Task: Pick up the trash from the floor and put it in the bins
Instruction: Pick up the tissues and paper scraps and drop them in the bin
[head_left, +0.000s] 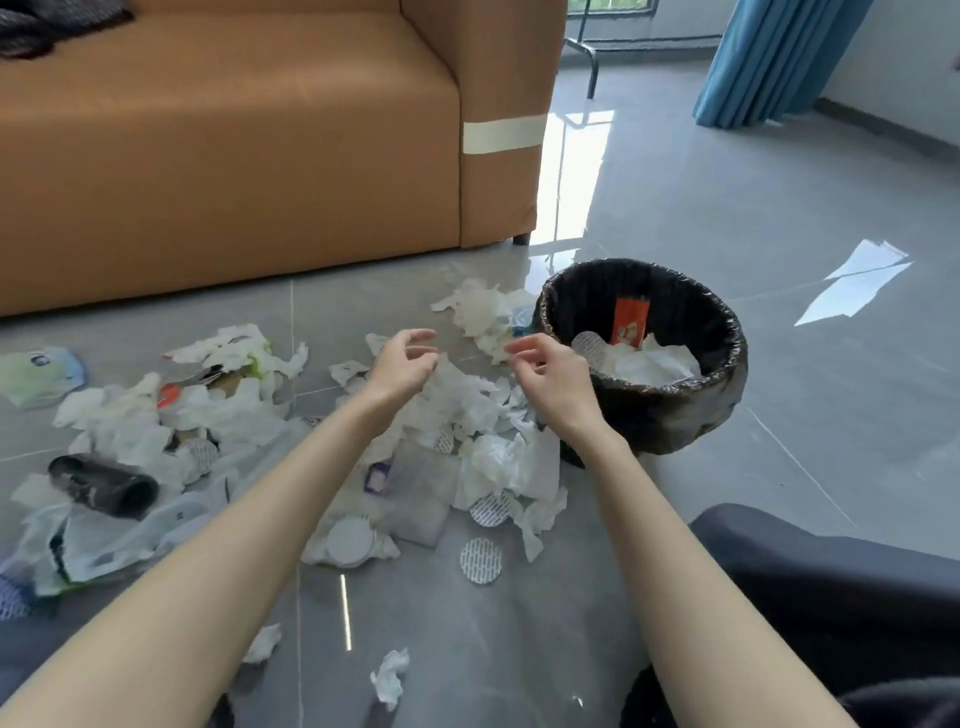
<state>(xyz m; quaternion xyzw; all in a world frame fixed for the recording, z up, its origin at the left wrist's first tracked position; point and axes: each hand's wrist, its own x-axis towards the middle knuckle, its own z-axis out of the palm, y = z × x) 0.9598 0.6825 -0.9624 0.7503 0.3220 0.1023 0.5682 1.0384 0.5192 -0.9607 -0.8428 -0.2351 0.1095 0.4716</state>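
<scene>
at the far left a green and white wrapper (41, 374) lies flat on the grey floor (779, 218), in front of the tan sofa (234, 156). nearer, a black tube (104, 486) lies on its side among crumpled white tissues (124, 415) and thin plastic bags (104, 545). the trash (457, 410) spreads in a loose heap toward the middle. the left hand (402, 364) hovers above the heap, fingers loosely curled and holding nothing. below it, round silver seals (480, 560) lie flat at the heap's near edge, with two stray tissue scraps nearer. the right hand (550, 374) hangs just left of the bin (675, 421), fingers slack and bent, nothing visible in them. the bin, lined in black, touches the heap's right edge and holds tissues, a seal and an orange packet (628, 322). right of it the floor is bare and glossy out to the blue curtain (769, 57).
</scene>
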